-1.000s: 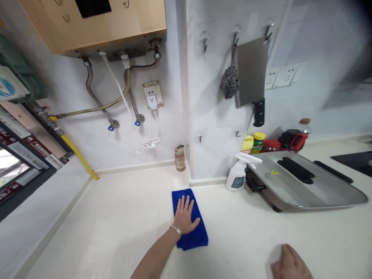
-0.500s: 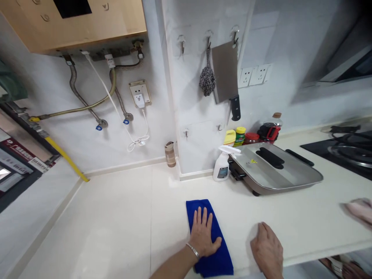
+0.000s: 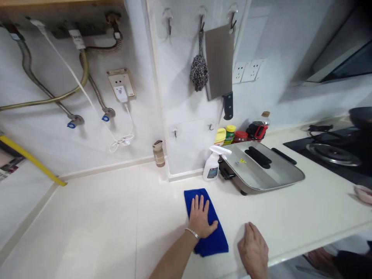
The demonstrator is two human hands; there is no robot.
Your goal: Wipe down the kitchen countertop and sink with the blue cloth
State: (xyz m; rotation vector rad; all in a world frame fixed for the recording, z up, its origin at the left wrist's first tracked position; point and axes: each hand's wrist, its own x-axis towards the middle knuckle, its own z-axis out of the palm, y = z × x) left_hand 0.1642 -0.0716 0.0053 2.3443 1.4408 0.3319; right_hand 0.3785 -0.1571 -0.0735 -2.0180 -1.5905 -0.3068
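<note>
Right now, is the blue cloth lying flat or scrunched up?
Flat: the blue cloth lies smoothly on the counter, its edges nearly straight, under the left hand.

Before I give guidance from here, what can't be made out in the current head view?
All in the head view:
- Counter under the blue cloth: hidden by the cloth, with the left hand flat on it.
- Palm of the right hand: hidden by its back.
- Spray bottle label: print too small.
- Base of the red-lidded jar: behind the lidded pan.
- Pinkish shape: blurred, cut by the right edge.
</note>
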